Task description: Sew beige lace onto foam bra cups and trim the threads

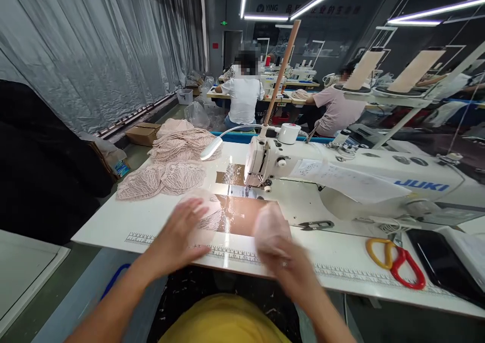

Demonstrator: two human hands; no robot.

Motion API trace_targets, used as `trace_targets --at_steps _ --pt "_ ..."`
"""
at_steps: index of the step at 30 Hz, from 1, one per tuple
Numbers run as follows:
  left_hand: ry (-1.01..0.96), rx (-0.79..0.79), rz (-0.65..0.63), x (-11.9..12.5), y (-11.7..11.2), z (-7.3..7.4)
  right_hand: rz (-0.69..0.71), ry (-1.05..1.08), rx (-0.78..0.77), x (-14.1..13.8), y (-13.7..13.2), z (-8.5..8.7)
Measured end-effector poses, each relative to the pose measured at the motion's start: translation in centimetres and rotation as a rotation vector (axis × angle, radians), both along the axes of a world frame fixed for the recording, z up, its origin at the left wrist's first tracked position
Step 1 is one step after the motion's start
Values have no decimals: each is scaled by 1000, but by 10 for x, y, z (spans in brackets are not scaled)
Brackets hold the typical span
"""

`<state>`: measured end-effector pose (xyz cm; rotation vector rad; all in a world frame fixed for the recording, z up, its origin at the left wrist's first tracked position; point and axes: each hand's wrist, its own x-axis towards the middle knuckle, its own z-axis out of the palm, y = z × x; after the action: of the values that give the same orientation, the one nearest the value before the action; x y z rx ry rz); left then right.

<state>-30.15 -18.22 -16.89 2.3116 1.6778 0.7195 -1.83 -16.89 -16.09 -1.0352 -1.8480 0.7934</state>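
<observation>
Lace by the left hand: where is it exactly?

"The lace piece lies at the left end of the brown plate, on the near side of the sewing machine. The left hand is just beside and over it, fingers spread apart and clamped on nothing I can see. I cannot tell whether the fingertips touch the cloth."

"And the right hand?"

"The right hand is blurred, but its fingers are together on a pale piece, gripping its near part. That piece is over the right end of the plate."

"How would they handle?"

"Light and soft, I'd judge. The pale one looks smooth enough to slide or fold over. The lace is more fragile; its patterned surface could snag or stretch if tugged."

"Where would you take hold?"

"At the edge, between thumb and fingertips, without squeezing the middle out of shape. For the lace, a light flat hand would steady it better than a pinch."

"Anything about that could catch it?"

"Thread snips lie right of the plate, and scissors farther right, by the near edge of the white tabletop. More lace pieces lie to the left, with a taller stack on their far side."
</observation>
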Motion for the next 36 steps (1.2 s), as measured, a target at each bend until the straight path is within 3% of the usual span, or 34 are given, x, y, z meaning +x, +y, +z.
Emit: trace_targets --at_steps 2,4,5,9,13,18,22,25,29,32,36 --pt "-166 -176 -273 24 -2 10 247 -24 -164 -22 1 -9" --pt "-326 -351 -402 40 0 11 319 -6 -199 -29 1 -14" --pt "-386 -376 -372 43 1 9 280 14 -154 -27 2 -15" --pt "-422 -232 -7 34 11 -4 -42 83 184 -2 11 -16" --pt "-408 -149 60 23 19 -10 -292 43 354 11 18 -22" --pt "-120 -54 31 13 26 -27 -296 -39 285 6 20 -27" --pt "106 -31 85 -10 20 -43 -282 -83 238 6 23 -27" --pt "189 -55 133 -37 10 -43 -242 -64 227 9 24 -27" --pt "260 -105 273 -62 -5 -31 -198 -33 193 9 24 -26" --pt "208 -49 301 -39 -15 -20 -141 -45 208 -4 23 -22" --pt "-8 111 -9 35 -11 -18 -19 -89 306 -29 17 -12"
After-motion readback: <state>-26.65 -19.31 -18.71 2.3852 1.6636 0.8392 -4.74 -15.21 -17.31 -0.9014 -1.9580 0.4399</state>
